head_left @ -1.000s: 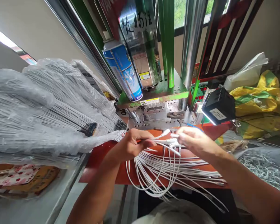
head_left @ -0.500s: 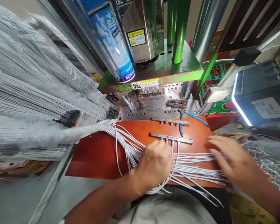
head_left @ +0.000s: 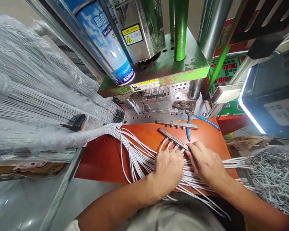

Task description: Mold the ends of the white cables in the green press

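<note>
A pale beige wall (head_left: 7,8) rises behind a green-and-steel press machine (head_left: 163,69) with a red-digit control panel (head_left: 223,72); a glossy grey surface (head_left: 19,205) catches light at lower left.

Your left hand (head_left: 167,173) rests on the white cables (head_left: 139,157), just near a tilted steel bar (head_left: 173,139) with cable plugs along its near edge. Your right hand's (head_left: 207,165) fingers (head_left: 191,147) touch the bar's right end. A second steel bar (head_left: 177,125) and blue-handled cutters (head_left: 188,131) lie farther off on the orange board (head_left: 103,157).
</note>
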The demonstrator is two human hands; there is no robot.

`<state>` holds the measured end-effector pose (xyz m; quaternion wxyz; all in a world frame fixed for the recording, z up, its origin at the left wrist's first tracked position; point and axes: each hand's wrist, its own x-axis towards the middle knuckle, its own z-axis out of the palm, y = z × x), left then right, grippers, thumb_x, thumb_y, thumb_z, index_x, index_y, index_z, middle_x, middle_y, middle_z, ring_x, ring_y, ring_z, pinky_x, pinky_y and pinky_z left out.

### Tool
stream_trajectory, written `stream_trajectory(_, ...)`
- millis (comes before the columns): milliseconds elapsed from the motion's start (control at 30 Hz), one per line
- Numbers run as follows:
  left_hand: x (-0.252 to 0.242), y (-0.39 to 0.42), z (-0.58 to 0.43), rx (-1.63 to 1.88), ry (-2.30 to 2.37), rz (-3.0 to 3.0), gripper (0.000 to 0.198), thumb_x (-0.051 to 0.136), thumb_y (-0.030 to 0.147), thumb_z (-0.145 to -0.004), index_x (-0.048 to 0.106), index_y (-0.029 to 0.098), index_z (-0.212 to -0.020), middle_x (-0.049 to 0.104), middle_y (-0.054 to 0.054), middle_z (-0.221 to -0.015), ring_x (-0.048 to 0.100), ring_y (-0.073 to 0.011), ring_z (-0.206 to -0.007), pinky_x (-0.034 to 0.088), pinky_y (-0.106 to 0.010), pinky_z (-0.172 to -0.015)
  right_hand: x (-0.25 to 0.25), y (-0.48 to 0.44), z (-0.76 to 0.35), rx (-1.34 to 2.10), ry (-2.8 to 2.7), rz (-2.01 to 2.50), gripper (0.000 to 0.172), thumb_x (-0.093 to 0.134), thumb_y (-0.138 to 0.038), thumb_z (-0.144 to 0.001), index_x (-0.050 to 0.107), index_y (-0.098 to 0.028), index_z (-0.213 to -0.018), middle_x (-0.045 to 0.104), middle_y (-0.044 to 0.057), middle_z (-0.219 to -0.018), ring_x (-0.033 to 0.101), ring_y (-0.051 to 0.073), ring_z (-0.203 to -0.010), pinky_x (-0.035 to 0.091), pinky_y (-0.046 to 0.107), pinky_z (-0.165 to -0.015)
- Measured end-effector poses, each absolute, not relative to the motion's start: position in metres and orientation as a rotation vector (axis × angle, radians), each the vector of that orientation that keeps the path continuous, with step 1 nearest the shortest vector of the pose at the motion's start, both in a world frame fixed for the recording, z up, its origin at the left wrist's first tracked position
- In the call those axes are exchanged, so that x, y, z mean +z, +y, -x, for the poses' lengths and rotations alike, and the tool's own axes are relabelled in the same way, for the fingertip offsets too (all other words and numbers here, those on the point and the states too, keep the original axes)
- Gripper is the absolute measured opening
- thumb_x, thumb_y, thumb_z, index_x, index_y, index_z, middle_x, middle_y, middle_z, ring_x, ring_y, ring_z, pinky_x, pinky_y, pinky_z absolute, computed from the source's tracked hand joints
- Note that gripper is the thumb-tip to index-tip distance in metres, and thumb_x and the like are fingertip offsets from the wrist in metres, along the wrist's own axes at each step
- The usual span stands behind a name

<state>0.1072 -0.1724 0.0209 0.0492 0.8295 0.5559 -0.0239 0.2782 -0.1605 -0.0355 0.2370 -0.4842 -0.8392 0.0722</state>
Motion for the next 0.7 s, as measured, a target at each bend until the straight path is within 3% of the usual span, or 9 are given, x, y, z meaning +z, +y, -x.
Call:
stream_trajectory(233, 0.015, -0.165, -0.12, -0.191, 1.693, -2.427, 0.015, 0.054, 0.01, -0.084, 0.067, 0.011, -0.093, 0.071, -0.013, -0.083, 0.072, -0.0281, -0.078, 0.055, -0.037, -0.066, -0.038, -0.156, -0.279, 0.242, -2.306, 1.287, 0.02, 0.042, -0.025, -0.107, 0.06, -0.016, -0.109, 0.052, 0.006, -0.091, 0.049, 0.02, -0.069, 0.038, 0.035, -0.064)
stream_trajectory(400, 0.015, -0.172, -0.115, -0.064, 1.745, -2.475, 0.023, 0.046, 0.018, -0.099, 0.067, 0.014, -0.091, 0.07, -0.011, -0.082, 0.07, -0.0267, -0.077, 0.053, -0.038, -0.067, -0.038, -0.159, -0.279, 0.298, -2.283, 1.325, 0.021, 0.041, -0.028, -0.108, 0.06, -0.017, -0.11, 0.053, 0.006, -0.091, 0.052, 0.02, -0.073, 0.041, 0.036, -0.067)
stream_trajectory(500, 0.028, -0.183, -0.096, 0.187, 1.63, -2.651, 0.03, 0.048, 0.036, -0.104, 0.069, 0.015, -0.105, 0.07, -0.014, -0.106, 0.067, -0.0293, -0.099, 0.053, -0.044, -0.086, -0.028, -0.15, -0.284, 0.459, -2.177, 1.298, 0.021, 0.041, -0.029, -0.108, 0.059, -0.019, -0.112, 0.055, 0.006, -0.095, 0.056, 0.02, -0.08, 0.045, 0.034, -0.073)
stream_trajectory(600, 0.038, -0.185, -0.073, 0.365, 1.39, -2.795, 0.047, 0.055, 0.055, -0.099, 0.065, 0.016, -0.122, 0.06, -0.015, -0.134, 0.055, -0.033, -0.124, 0.043, -0.05, -0.108, -0.01, -0.118, -0.288, 0.538, -2.065, 1.219, 0.02, 0.044, -0.031, -0.108, 0.06, -0.021, -0.115, 0.057, 0.007, -0.099, 0.058, 0.02, -0.087, 0.047, 0.034, -0.08)
stream_trajectory(700, 0.036, -0.159, -0.054, 0.369, 1.341, -2.826, 0.041, 0.056, 0.054, -0.099, 0.065, 0.017, -0.114, 0.064, -0.011, -0.119, 0.058, -0.0286, -0.109, 0.049, -0.046, -0.094, 0.009, -0.057, -0.277, 0.459, -1.997, 1.113, 0.022, 0.045, -0.035, -0.106, 0.062, -0.021, -0.111, 0.06, 0.009, -0.1, 0.059, 0.022, -0.093, 0.048, 0.037, -0.085)
